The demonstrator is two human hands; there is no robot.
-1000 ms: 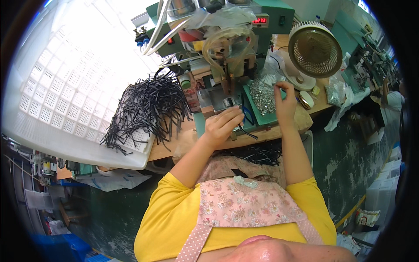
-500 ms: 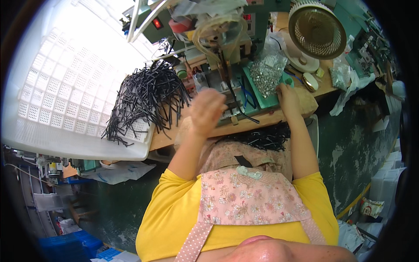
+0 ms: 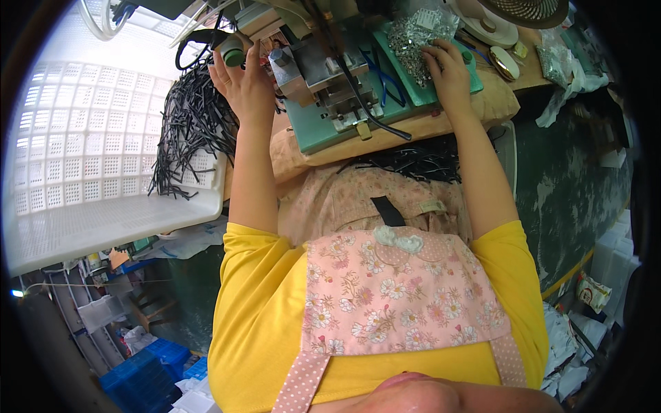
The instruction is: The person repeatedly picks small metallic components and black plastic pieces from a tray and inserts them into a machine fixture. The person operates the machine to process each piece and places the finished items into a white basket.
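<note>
My left hand (image 3: 248,86) is raised at the edge of a heap of black strips (image 3: 193,127), just left of a small metal press (image 3: 320,69). Its fingertips reach a green cap (image 3: 233,55), and whether they grip anything is hidden. My right hand (image 3: 447,69) rests on a green tray (image 3: 475,76) with its fingers curled into a pile of small shiny metal parts (image 3: 413,34). The press stands on a green base plate (image 3: 323,131) between my hands.
A large white perforated basket (image 3: 89,172) holds the strips at the left. More black strips (image 3: 420,162) lie in my lap under the wooden bench edge (image 3: 406,131). A fan (image 3: 530,10) and plastic bags (image 3: 564,82) stand at the far right. Blue crates (image 3: 144,372) sit on the floor.
My left hand has moved left from the press to the heap of black strips. My right hand has stayed at the metal parts. The view has tilted down and closer.
</note>
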